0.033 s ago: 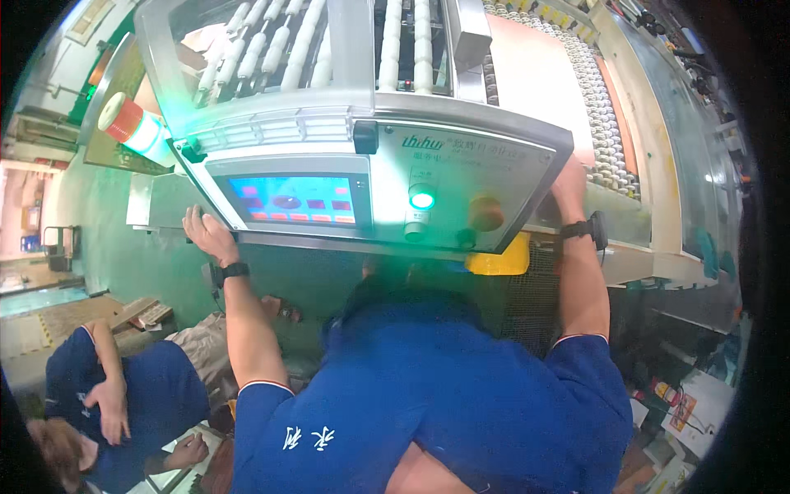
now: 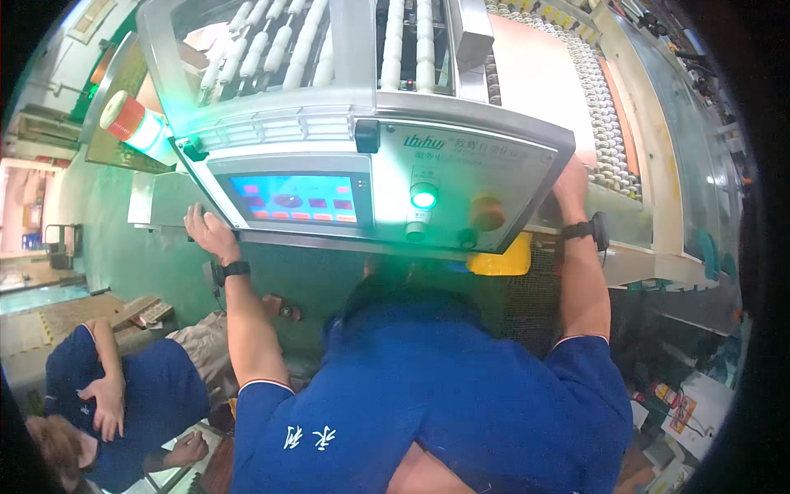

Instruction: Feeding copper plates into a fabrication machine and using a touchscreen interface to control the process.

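A control panel box [image 2: 387, 202] with a silver front spans the space before me. Its touchscreen [image 2: 290, 198] glows blue with pink and red fields, and a green lamp button [image 2: 423, 196] shines beside a dim orange knob [image 2: 486, 212]. My left hand [image 2: 211, 233] rests against the box's lower left edge, fingers stretched upward and slightly apart. At the right edge is my right hand [image 2: 570, 188], touching the side of the box; its fingers are mostly hidden behind the edge. Both wrists wear dark bands.
White rollers [image 2: 300, 49] sit under a clear cover behind the panel. A copper-coloured sheet [image 2: 539, 74] lies on the roller conveyor [image 2: 605, 107] at right. Left stands a lit signal lamp [image 2: 136, 123]. A co-worker in blue [image 2: 140, 387] is at lower left. Something yellow [image 2: 504, 257] shows below the panel.
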The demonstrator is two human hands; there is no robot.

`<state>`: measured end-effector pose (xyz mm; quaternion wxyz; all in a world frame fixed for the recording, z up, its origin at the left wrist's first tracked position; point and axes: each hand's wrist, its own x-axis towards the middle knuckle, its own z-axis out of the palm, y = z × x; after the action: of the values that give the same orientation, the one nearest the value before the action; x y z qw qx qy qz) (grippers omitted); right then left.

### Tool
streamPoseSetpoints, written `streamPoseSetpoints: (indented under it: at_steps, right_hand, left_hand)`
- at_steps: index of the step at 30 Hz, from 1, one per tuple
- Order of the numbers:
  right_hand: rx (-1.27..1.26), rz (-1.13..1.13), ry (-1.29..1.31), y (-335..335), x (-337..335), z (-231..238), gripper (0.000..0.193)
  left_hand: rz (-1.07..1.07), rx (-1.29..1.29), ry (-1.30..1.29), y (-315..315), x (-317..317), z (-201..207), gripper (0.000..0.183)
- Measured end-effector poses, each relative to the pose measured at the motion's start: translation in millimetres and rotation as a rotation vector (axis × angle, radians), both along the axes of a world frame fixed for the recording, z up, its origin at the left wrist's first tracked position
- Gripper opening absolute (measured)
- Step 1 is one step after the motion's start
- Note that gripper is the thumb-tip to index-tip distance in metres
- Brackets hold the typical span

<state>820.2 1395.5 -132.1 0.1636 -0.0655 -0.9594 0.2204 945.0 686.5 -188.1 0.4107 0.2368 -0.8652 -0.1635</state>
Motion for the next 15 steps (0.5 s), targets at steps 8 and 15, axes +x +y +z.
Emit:
streamPoseSetpoints:
  at_steps: [8,15]
  right_hand:
    - [0.067,0.038,0.002,6,-1,-5,0.028]
    - [0.027,0.058,0.006,4,-2,-7,0.023]
  left_hand:
    - [0.027,0.027,-0.010,-3,-2,-9,0.038]
    - [0.028,-0.038,0.051,-4,-6,-12,0.036]
